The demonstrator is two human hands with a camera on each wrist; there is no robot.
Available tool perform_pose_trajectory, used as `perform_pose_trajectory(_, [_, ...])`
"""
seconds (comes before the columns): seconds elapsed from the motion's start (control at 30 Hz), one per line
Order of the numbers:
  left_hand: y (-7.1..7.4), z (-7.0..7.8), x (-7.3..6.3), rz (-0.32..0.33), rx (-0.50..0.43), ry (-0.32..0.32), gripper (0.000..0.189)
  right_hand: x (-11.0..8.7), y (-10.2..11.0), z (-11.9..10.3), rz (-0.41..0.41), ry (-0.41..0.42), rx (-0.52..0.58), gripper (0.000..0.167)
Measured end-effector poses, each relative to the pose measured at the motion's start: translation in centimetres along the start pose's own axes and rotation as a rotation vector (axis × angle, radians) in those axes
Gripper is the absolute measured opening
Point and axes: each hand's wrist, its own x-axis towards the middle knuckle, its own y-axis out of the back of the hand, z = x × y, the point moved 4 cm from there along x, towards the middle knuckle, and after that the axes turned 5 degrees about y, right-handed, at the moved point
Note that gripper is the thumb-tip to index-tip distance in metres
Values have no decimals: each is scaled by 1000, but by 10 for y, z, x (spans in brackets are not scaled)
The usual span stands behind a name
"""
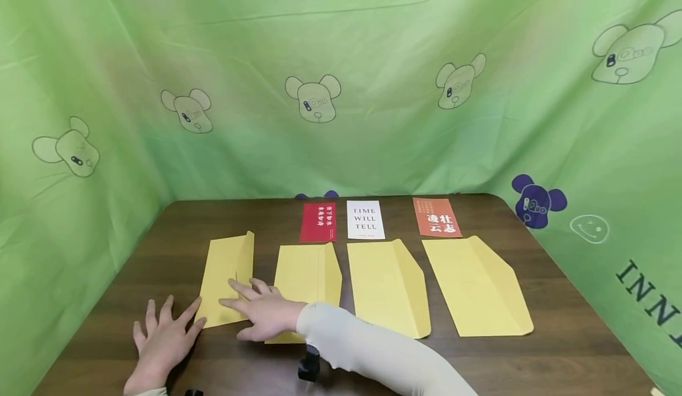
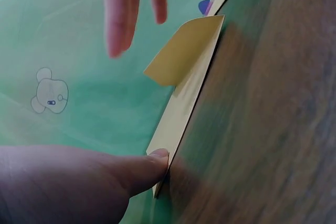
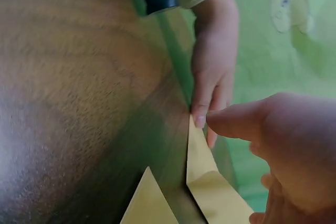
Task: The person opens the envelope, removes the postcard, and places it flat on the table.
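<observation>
The leftmost yellow envelope (image 1: 219,271) lies on the table with its flap (image 1: 245,260) standing partly raised along the right side. My left hand (image 1: 166,338) is at its near left edge, fingers spread; in the left wrist view the thumb (image 2: 149,167) presses on the envelope's corner. Over the right part of the same envelope reaches my right hand (image 1: 266,312), its fingers extended and apart, fingertips close over the paper by the flap. In the right wrist view, the right thumb (image 3: 236,121) overlaps the left hand (image 3: 212,72). Neither hand grips anything.
Three more yellow envelopes (image 1: 298,266) (image 1: 378,277) (image 1: 469,283) lie to the right, flaps unfolded. Behind them are a red card (image 1: 318,233), a white card (image 1: 365,219) and an orange card (image 1: 437,217). Green printed curtain (image 1: 373,153) surrounds the brown table (image 1: 575,337).
</observation>
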Motion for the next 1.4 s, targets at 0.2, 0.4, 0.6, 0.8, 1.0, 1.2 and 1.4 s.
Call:
perform_pose_trajectory(0.2, [1, 1, -2, -2, 2, 7, 59, 8, -8, 0, -21, -4, -170, 54])
perform_pose_trajectory(0.4, [1, 2, -3, 17, 1, 4, 59, 7, -11, -1, -9, -2, -214, 51])
perform_pose_trajectory(0.6, [-2, 5, -3, 0, -4, 8, 57, -4, -8, 2, 16, -25, -277, 54])
perform_pose_trajectory(0.8, [0, 7, -2, 7, -20, 7, 57, -14, 0, 14, -3, -58, -323, 55])
perform_pose_trajectory(1.0, [3, 3, -3, -2, -18, 28, 60, -12, 1, 16, -52, -5, -360, 54])
perform_pose_trajectory(1.2, [2, 1, -1, -12, -23, 29, 61, -1, 1, 22, 13, 94, -365, 19])
perform_pose_trajectory(1.4, [-1, 0, -2, -9, -29, 23, 59, 13, 2, 31, 83, 184, -434, 8])
